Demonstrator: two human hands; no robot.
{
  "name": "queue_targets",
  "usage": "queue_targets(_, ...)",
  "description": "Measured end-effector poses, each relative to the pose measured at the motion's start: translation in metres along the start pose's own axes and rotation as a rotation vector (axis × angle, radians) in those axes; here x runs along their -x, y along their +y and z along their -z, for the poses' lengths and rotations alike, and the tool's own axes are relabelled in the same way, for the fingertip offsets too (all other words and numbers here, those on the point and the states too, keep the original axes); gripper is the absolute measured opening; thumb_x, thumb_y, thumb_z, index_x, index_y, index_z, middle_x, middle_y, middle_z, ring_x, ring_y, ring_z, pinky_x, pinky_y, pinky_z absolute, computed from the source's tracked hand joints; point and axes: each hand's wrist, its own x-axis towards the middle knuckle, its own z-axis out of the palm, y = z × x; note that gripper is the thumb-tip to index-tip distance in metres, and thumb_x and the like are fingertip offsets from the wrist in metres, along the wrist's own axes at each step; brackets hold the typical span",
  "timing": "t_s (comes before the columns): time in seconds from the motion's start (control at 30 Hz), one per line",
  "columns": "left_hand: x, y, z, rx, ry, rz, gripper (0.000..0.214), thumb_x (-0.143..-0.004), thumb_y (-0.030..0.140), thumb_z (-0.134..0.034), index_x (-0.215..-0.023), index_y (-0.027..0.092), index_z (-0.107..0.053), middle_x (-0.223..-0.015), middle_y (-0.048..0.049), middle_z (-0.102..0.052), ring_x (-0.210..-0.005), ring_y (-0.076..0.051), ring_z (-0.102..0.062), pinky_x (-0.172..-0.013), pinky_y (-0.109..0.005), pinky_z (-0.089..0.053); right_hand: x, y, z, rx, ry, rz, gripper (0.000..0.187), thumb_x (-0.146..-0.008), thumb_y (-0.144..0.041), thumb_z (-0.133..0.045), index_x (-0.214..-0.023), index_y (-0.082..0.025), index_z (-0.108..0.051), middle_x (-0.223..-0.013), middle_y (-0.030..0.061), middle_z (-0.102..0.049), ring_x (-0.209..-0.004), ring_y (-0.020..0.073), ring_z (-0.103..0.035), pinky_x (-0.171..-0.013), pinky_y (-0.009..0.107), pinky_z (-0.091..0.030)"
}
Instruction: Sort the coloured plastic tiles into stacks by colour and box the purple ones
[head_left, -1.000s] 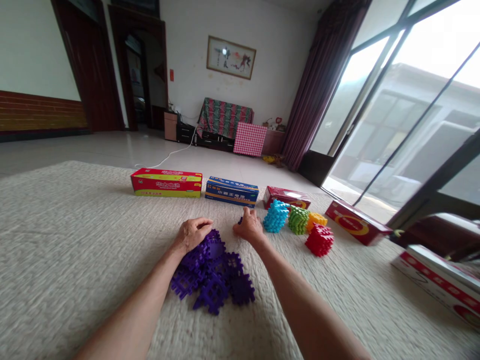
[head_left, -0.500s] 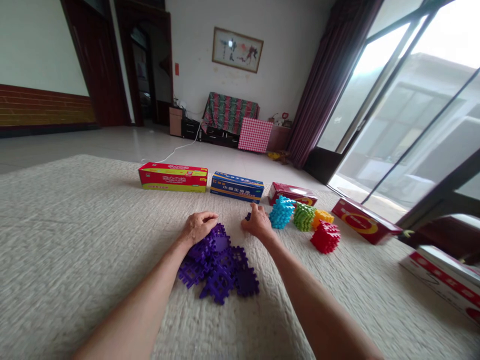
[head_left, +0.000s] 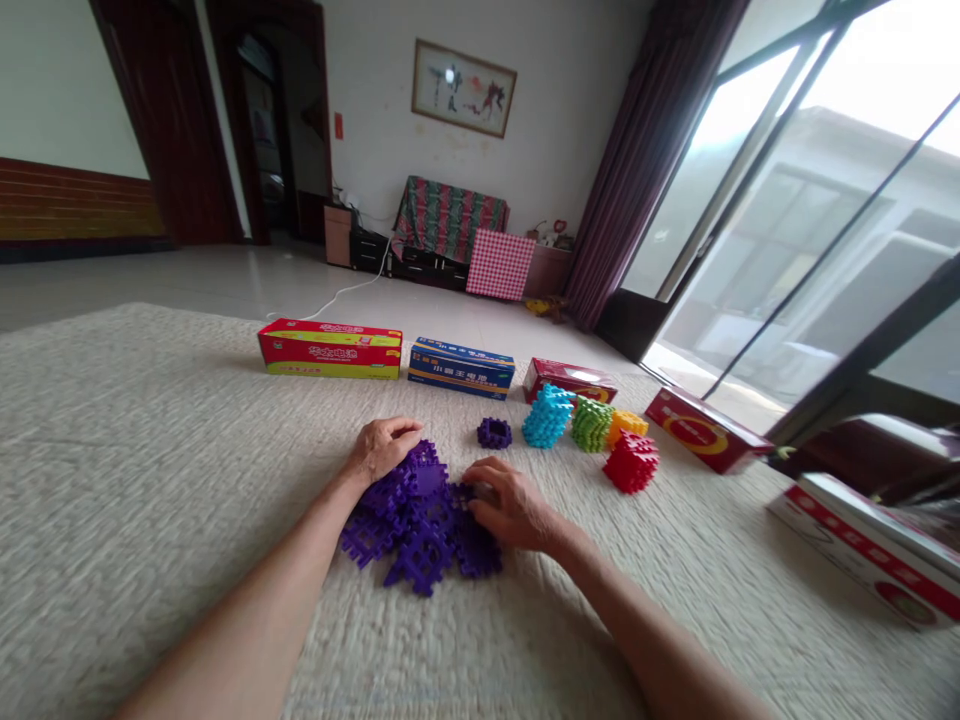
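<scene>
A heap of flat purple interlocking tiles lies on the cream carpet in front of me. My left hand rests curled on the heap's far left edge, fingers closed over a tile. My right hand lies on the heap's right side, fingers bent down onto the tiles. One purple tile sits alone on the carpet beyond the heap. To its right stand built cubes: a blue cube, a green cube, an orange cube and a red cube.
Flat boxes line the carpet's far edge: a red-and-yellow box, a blue box, a dark red box. Two more red boxes lie at the right, near the glass doors. Tiled floor and furniture lie beyond.
My right hand has left the lone purple tile on the carpet and come back onto the right side of the heap. My left hand has stayed on the heap.
</scene>
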Motion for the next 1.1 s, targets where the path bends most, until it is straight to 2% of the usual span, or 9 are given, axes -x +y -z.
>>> queue_targets(0.13,0.000,0.000,0.000,0.000,-0.001,0.000,0.035,-0.070,0.043,-0.055,-0.090,0.022,-0.074,-0.096,-0.0021,-0.075,-0.094,-0.022,-0.066,-0.087,-0.028,-0.049,-0.003,0.000,-0.007,0.051,0.032,0.014,0.025,-0.075,-0.015,-0.058,-0.099,-0.016,-0.063,-0.103,0.0085,-0.062,-0.100,0.0201,-0.056,-0.092,0.036,-0.044)
queue_targets(0.33,-0.001,-0.004,0.000,-0.002,0.004,-0.005,0.035,-0.070,0.045,-0.056,-0.091,0.023,-0.074,-0.097,-0.0014,-0.074,-0.096,-0.022,-0.066,-0.088,-0.028,-0.049,-0.003,-0.001,-0.008,0.071,0.067,0.049,0.016,-0.075,-0.007,-0.051,-0.083,-0.018,-0.059,-0.093,0.0055,-0.062,-0.092,0.0171,-0.056,-0.088,0.033,-0.044)
queue_targets(0.5,-0.002,-0.006,0.000,0.001,-0.001,-0.008,0.036,-0.070,0.046,-0.057,-0.091,0.022,-0.074,-0.096,-0.0017,-0.075,-0.094,-0.021,-0.067,-0.088,-0.027,-0.049,-0.003,0.002,-0.009,0.047,0.093,0.092,0.014,-0.080,-0.008,-0.046,-0.082,-0.018,-0.056,-0.091,0.0057,-0.062,-0.090,0.0163,-0.057,-0.086,0.031,-0.044)
queue_targets(0.67,-0.001,-0.003,0.000,-0.001,0.012,-0.002,0.034,-0.069,0.045,-0.058,-0.089,0.022,-0.074,-0.094,-0.0015,-0.075,-0.093,-0.021,-0.067,-0.087,-0.026,-0.049,-0.004,0.005,-0.010,-0.014,0.226,-0.048,0.013,-0.083,-0.014,-0.045,-0.085,-0.017,-0.057,-0.080,0.0026,-0.062,-0.075,0.0139,-0.057,-0.072,0.026,-0.044)
queue_targets(0.8,-0.001,-0.003,0.001,-0.008,-0.001,0.005,0.035,-0.069,0.044,-0.057,-0.090,0.021,-0.074,-0.095,-0.0020,-0.075,-0.094,-0.021,-0.067,-0.088,-0.027,-0.049,-0.005,0.012,-0.010,-0.097,0.248,-0.121,0.013,-0.084,-0.019,-0.046,-0.083,-0.017,-0.059,-0.067,-0.0018,-0.059,-0.060,0.0106,-0.052,-0.059,0.022,-0.039)
queue_targets(1.1,-0.001,0.000,0.002,-0.026,-0.006,0.008,0.037,-0.070,0.045,-0.056,-0.091,0.020,-0.074,-0.096,-0.0029,-0.074,-0.095,-0.022,-0.067,-0.088,-0.029,-0.049,-0.010,0.029,-0.011,-0.329,0.304,-0.180,0.016,-0.078,-0.022,-0.051,-0.088,-0.017,-0.063,-0.067,-0.0018,-0.061,-0.057,0.0100,-0.052,-0.057,0.022,-0.041)
